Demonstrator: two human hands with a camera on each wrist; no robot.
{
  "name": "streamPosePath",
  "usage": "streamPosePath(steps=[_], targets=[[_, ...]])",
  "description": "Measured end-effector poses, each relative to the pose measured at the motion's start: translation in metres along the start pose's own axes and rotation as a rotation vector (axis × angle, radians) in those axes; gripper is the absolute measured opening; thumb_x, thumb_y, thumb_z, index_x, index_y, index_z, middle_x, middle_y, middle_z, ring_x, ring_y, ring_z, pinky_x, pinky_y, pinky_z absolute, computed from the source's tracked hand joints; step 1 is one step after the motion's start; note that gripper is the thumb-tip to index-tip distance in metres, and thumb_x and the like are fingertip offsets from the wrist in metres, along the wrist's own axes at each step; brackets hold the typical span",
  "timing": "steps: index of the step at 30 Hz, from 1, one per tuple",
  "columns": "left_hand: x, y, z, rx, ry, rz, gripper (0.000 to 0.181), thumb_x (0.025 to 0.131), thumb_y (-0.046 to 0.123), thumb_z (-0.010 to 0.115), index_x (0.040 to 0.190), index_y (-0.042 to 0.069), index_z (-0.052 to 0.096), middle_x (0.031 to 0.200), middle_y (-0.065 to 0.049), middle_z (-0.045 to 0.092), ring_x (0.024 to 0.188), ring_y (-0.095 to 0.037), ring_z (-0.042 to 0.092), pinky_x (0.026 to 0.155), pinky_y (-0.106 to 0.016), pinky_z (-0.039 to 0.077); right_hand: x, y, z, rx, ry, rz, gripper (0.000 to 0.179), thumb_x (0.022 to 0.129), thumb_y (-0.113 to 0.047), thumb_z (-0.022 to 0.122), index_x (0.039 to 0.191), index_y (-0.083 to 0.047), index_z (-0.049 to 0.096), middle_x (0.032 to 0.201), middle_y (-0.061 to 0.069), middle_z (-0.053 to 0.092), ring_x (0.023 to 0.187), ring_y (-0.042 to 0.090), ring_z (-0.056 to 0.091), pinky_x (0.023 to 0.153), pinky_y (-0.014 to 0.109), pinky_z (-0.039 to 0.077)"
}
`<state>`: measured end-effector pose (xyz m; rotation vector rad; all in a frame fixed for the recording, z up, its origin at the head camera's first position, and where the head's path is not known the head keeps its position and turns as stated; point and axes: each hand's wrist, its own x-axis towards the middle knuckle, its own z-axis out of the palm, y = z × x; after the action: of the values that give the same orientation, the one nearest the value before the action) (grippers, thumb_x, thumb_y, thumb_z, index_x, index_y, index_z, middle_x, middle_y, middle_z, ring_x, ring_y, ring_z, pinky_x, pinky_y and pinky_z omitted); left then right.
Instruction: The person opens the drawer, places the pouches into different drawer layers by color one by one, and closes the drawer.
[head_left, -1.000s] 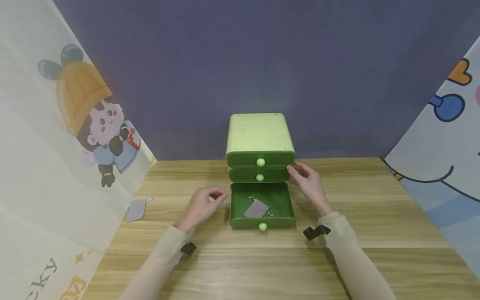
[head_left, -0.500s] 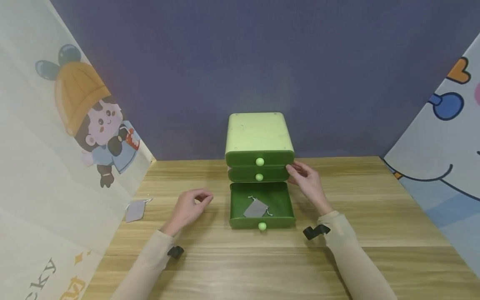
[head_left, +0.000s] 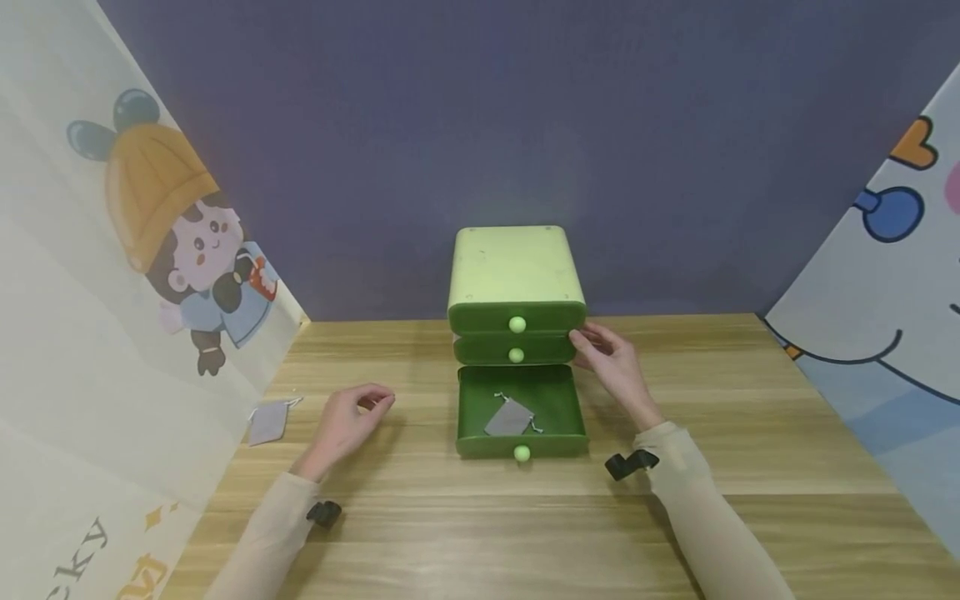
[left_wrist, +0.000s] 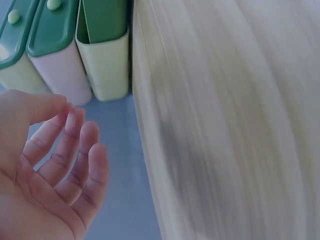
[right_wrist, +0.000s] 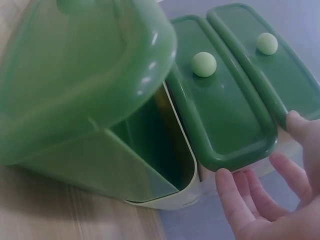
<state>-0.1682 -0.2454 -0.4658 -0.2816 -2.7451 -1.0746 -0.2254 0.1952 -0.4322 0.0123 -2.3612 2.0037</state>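
Observation:
A small drawer cabinet [head_left: 516,262] with green fronts and round knobs stands against the back wall. Its bottom drawer [head_left: 480,448] is pulled out, and a grey drawstring pouch [head_left: 510,417] lies inside. My right hand [head_left: 615,367] touches the cabinet's right side, its thumb by the front edge between the upper two drawers; the right wrist view shows fingertips at the corner of the middle drawer [right_wrist: 225,115]. Left of the cabinet my left hand [head_left: 348,423] hovers over the table, fingers loosely bent and holding nothing. Farther left lies a second grey pouch [head_left: 267,423].
The wooden table [head_left: 480,533] reaches back to a dark blue wall [head_left: 375,167]. White panels with cartoon prints flank it, the left panel [head_left: 67,333] close to the second pouch. The open drawer juts toward the front of the table.
My left hand has moved left, away from the open drawer and toward the second pouch. The right hand stays at the cabinet, and both pouches lie where they were.

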Motion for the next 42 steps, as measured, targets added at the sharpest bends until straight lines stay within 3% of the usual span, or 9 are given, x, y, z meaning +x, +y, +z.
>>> streamPosePath(steps=[4,12,20,24,29,36,42], targets=[[-0.003,-0.012,-0.010,0.008,0.029,-0.044,0.017,0.101,0.017,0.072,0.112,0.007,0.081,0.103,-0.008,0.081,0.092,-0.022,0.073,0.086,-0.039,0.057,-0.001,0.000,0.000,0.002,-0.008,-0.011,0.071,0.103,-0.034,0.073,0.160,-0.002,0.044,0.154,0.026,0.054,0.118,0.019,0.067,0.101,0.036,0.060],[-0.008,-0.033,-0.028,0.032,0.041,-0.108,0.023,0.104,0.019,0.068,0.117,0.003,0.079,0.110,-0.016,0.080,0.097,-0.030,0.074,0.087,-0.040,0.058,-0.002,-0.001,-0.001,0.006,-0.004,-0.009,0.069,0.104,-0.032,0.072,0.159,-0.001,0.045,0.154,0.027,0.054,0.127,0.036,0.066,0.101,0.036,0.060],[-0.013,-0.051,-0.051,0.016,0.077,-0.162,0.028,0.105,0.020,0.066,0.121,0.000,0.076,0.116,-0.023,0.077,0.094,-0.029,0.075,0.071,-0.024,0.056,0.002,0.003,-0.002,-0.004,-0.002,-0.021,0.068,0.104,-0.032,0.072,0.158,0.000,0.046,0.153,0.027,0.054,0.107,0.007,0.067,0.102,0.040,0.059],[-0.016,-0.062,-0.061,0.027,0.103,-0.196,0.029,0.105,0.021,0.066,0.122,-0.001,0.076,0.117,-0.025,0.077,0.091,-0.024,0.075,0.067,-0.021,0.055,0.002,0.002,-0.002,-0.001,-0.005,-0.027,0.070,0.103,-0.034,0.073,0.158,-0.001,0.046,0.153,0.026,0.055,0.106,0.004,0.066,0.102,0.042,0.059],[-0.021,-0.074,-0.072,0.084,0.136,-0.224,0.030,0.105,0.023,0.066,0.122,0.000,0.075,0.119,-0.026,0.076,0.099,-0.038,0.077,0.072,-0.020,0.053,0.002,0.002,-0.002,-0.006,-0.007,-0.026,0.070,0.103,-0.034,0.073,0.158,-0.001,0.046,0.153,0.026,0.055,0.106,0.004,0.066,0.099,0.036,0.061],[-0.025,-0.088,-0.082,0.131,0.128,-0.270,0.033,0.105,0.021,0.064,0.126,-0.003,0.072,0.123,-0.029,0.074,0.109,-0.046,0.075,0.081,-0.031,0.056,0.002,0.002,-0.002,-0.012,-0.009,-0.022,0.070,0.103,-0.035,0.072,0.159,-0.001,0.046,0.153,0.026,0.055,0.115,0.016,0.068,0.098,0.033,0.061],[-0.029,-0.099,-0.085,0.187,0.144,-0.281,0.031,0.102,0.016,0.065,0.124,-0.004,0.072,0.123,-0.030,0.074,0.106,-0.048,0.075,0.085,-0.049,0.061,0.001,0.002,-0.002,-0.016,-0.013,-0.018,0.070,0.103,-0.035,0.073,0.158,-0.001,0.046,0.152,0.026,0.056,0.112,0.011,0.067,0.099,0.035,0.060]])
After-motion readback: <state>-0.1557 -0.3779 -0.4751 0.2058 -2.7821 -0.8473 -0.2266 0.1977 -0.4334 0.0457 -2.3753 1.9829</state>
